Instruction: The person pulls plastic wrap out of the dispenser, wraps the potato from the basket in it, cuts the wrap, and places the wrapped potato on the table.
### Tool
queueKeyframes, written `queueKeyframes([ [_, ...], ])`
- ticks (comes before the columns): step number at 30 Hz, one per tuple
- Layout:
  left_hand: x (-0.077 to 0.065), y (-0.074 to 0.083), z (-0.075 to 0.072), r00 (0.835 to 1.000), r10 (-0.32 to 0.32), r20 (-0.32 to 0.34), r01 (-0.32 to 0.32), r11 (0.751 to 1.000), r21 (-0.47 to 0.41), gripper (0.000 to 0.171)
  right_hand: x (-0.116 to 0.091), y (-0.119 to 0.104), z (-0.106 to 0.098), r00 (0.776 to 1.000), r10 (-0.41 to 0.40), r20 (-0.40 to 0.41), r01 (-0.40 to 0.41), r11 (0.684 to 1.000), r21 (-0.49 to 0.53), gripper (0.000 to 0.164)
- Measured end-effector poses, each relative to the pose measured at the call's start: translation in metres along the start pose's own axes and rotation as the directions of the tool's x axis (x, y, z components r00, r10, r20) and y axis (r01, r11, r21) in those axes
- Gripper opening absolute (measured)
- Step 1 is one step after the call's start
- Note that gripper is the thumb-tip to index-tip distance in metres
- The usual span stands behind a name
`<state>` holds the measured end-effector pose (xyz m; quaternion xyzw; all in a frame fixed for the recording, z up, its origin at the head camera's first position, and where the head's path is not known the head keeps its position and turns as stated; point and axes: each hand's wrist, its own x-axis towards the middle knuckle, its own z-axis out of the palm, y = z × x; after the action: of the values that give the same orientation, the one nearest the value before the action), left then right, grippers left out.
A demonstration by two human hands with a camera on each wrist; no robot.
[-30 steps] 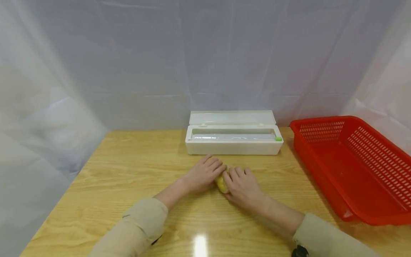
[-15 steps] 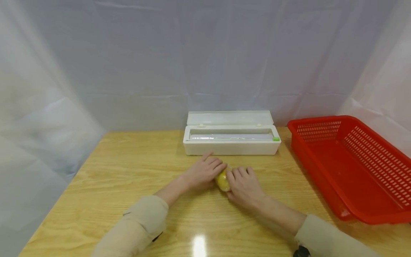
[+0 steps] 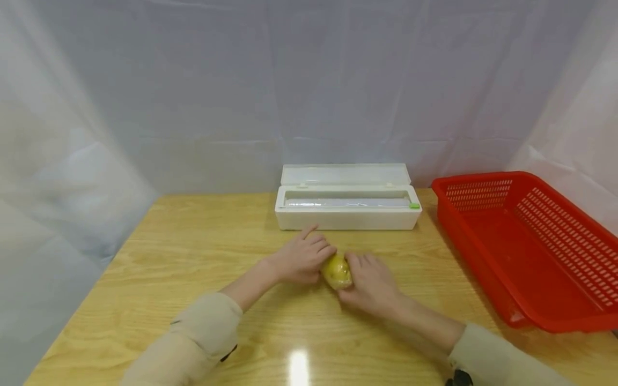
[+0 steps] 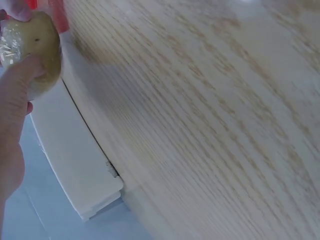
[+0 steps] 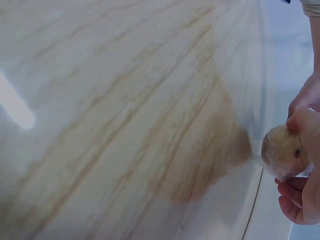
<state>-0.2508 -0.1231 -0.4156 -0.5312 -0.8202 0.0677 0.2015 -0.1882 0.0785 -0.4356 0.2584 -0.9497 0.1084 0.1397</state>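
Observation:
Between the two hands is a yellow fruit (image 3: 336, 272) wrapped in clear plastic film. Its glossy film and a small dark spot show in the left wrist view, where the wrapped fruit (image 4: 46, 47) looks oval. My left hand (image 3: 300, 260) grips its left side, index finger stretched out away from it. From the right, my right hand (image 3: 370, 285) holds it with thumb and fingers. The right wrist view shows the fruit (image 5: 281, 149) held just above the wooden table (image 3: 193, 241). Parts of its sides are hidden behind the fingers.
Behind the hands stands a white cling film box (image 3: 347, 220), its lid (image 3: 345, 174) raised, a film roll inside and a green slider (image 3: 414, 206) at its right end. A red plastic basket (image 3: 483, 268) occupies the right side. Pale sheeting (image 3: 217, 96) hangs behind the table.
The fruit has turned in the hands, and more of its yellow surface now shows between them. The fingers of both hands have shifted round it; the box and basket stay put.

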Motion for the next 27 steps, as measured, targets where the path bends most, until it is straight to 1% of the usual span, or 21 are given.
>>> queueKeyframes([
  [3,-0.001,0.000,-0.003,1.000,0.016,0.020,-0.016,1.000,-0.014,0.046,-0.002,-0.001,0.000,1.000,0.000,0.027,-0.002,0.998,0.056,0.058],
  [6,0.000,0.001,-0.005,0.998,0.033,0.050,-0.032,0.999,-0.025,0.047,-0.004,0.000,0.002,1.000,-0.014,0.026,0.012,0.998,0.063,0.058],
  [9,0.002,0.001,-0.006,0.996,0.040,0.074,-0.038,0.999,-0.032,0.048,-0.006,0.003,0.003,0.998,-0.055,-0.019,0.055,0.998,0.019,0.058],
  [11,0.002,0.002,-0.007,0.995,0.037,0.090,-0.034,0.999,-0.035,0.047,-0.006,0.004,0.003,0.996,-0.077,-0.042,0.076,0.997,-0.029,0.058],
  [15,0.005,0.003,-0.008,0.993,0.031,0.115,-0.027,0.999,-0.029,0.046,-0.007,0.007,0.003,0.994,-0.099,-0.054,0.093,0.990,-0.105,0.059],
  [17,0.007,0.003,-0.008,0.993,0.029,0.115,-0.027,0.999,-0.022,0.045,-0.008,0.009,0.004,0.993,-0.103,-0.055,0.095,0.987,-0.130,0.060],
  [20,0.010,0.004,-0.006,0.995,0.029,0.092,-0.028,1.000,-0.015,0.045,-0.009,0.011,0.003,0.994,-0.096,-0.059,0.086,0.984,-0.154,0.061],
  [23,0.012,0.005,-0.004,0.998,0.022,0.058,-0.022,1.000,-0.008,0.042,-0.009,0.015,0.001,0.996,-0.068,-0.059,0.059,0.987,-0.150,0.063],
  [27,0.016,0.005,-0.001,1.000,0.002,0.017,-0.002,1.000,-0.002,0.039,-0.008,0.019,-0.001,0.998,-0.032,-0.048,0.026,0.993,-0.117,0.065],
])
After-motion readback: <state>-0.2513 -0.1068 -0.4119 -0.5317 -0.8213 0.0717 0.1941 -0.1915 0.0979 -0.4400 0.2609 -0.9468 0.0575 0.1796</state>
